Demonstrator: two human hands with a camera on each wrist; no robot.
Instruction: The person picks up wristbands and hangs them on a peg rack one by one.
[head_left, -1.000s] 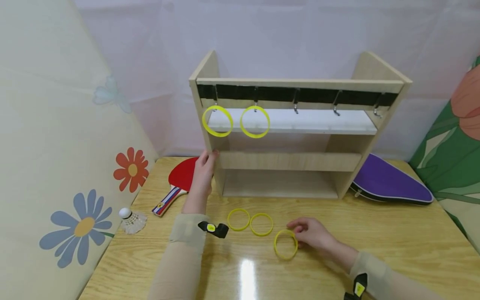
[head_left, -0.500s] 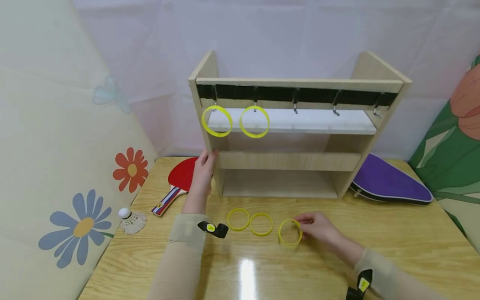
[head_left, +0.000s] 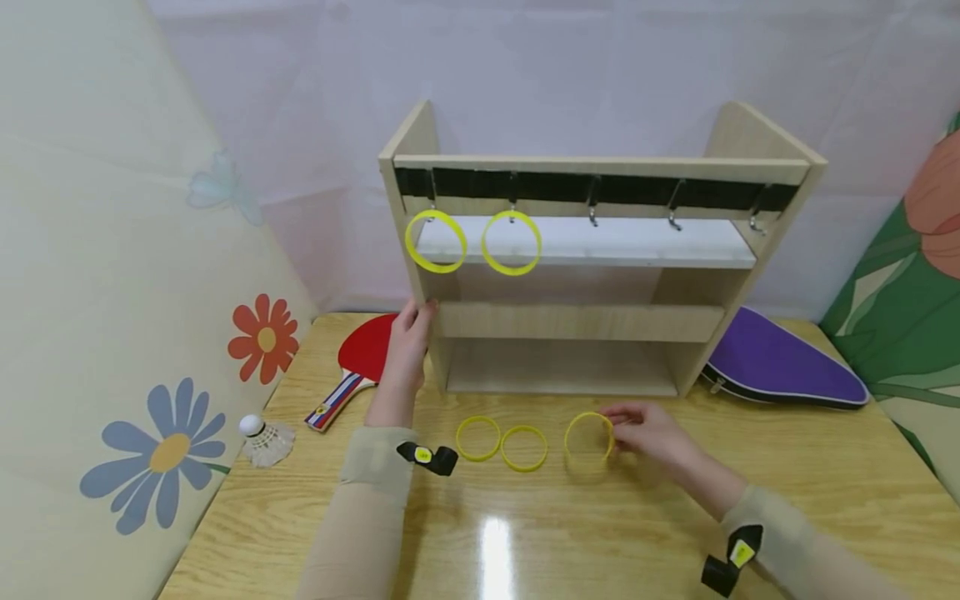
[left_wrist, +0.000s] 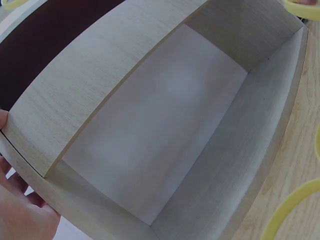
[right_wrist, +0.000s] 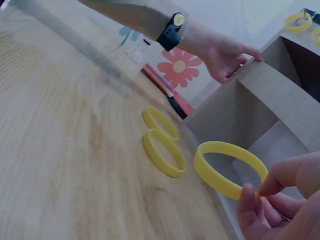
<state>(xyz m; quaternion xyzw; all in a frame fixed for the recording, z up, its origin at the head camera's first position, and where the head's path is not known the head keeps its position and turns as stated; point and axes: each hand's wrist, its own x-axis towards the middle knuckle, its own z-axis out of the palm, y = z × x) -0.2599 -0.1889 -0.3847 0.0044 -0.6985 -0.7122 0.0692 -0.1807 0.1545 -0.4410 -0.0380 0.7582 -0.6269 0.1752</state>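
Between thumb and fingers my right hand (head_left: pixel 651 432) pinches a yellow ring (right_wrist: pixel 215 179) by its right side, raised off the table in front of the shelf. My left hand (head_left: pixel 409 340) grips the left side panel of the wooden shelf (head_left: pixel 577 323); in the left wrist view its thumb tip rests at the panel's front edge. Two more yellow rings, a left one (head_left: pixel 477 438) and a right one (head_left: pixel 524 448), lie side by side on the table. Another pair, one ring (head_left: pixel 412 250) and a second ring (head_left: pixel 487 252), hang from the two leftmost metal hooks.
Three further hooks, such as the middle hook (head_left: pixel 593 218), carry no ring. A red table tennis paddle (head_left: pixel 363 350) and a shuttlecock (head_left: pixel 264 440) lie left of the shelf. To its right a purple paddle case (head_left: pixel 783 362) lies on the wooden table (head_left: pixel 810 483).
The right hand has lifted the pinched ring off the table and carried it right and toward the shelf. The left hand has kept its grip on the side panel.
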